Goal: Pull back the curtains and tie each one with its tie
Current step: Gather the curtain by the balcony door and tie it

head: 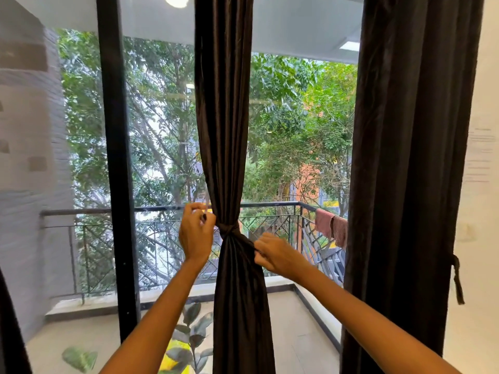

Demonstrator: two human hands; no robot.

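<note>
A dark brown curtain (224, 117) hangs in the middle of the glass, gathered into a narrow waist by its tie (229, 229), which is knotted around it. My left hand (195, 233) is just left of the knot, fingers curled, pinching one end of the tie. My right hand (272, 252) is lower right of the knot and pinches the other end against the curtain folds. A second dark curtain (410, 157) hangs loose at the right, with its own tie (457, 279) dangling from its right edge.
A black window post (116, 157) stands left of the middle curtain. Behind the glass are a balcony railing (270, 205) with cloths (330, 228) draped on it, and trees. A leafy plant (189, 338) sits low by the glass. White wall at the right.
</note>
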